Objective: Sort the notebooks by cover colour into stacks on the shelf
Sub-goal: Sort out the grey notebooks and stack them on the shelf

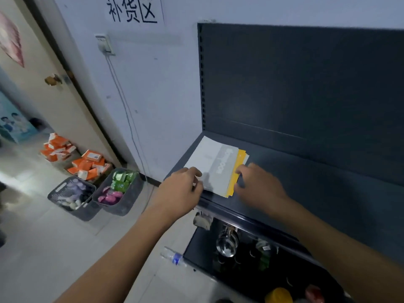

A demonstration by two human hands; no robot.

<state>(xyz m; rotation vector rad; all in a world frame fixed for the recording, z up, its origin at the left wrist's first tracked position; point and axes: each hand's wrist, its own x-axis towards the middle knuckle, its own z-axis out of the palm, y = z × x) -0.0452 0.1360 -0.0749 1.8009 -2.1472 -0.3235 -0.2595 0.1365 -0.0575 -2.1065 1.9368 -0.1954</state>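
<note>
Two baskets (pixel 125 205), bottle (pixel 175 256), perhaps glassware (pixel 227 246), near notebooks (pixel 215 167)

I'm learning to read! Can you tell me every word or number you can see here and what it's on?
"补货区": big black characters on the white paper sign on the wall.
On the top notebook, white print on a grey band: too blurred to read.
On the water bottle on the floor, a label: too small to read.
On the orange boxes, labels: too small to read.

L hand (pixel 181 189) and R hand (pixel 260 186) extended fwd, palms down, fingers curled, fingertips turned inward; both forearms bare, converging twd wrists.
</note>
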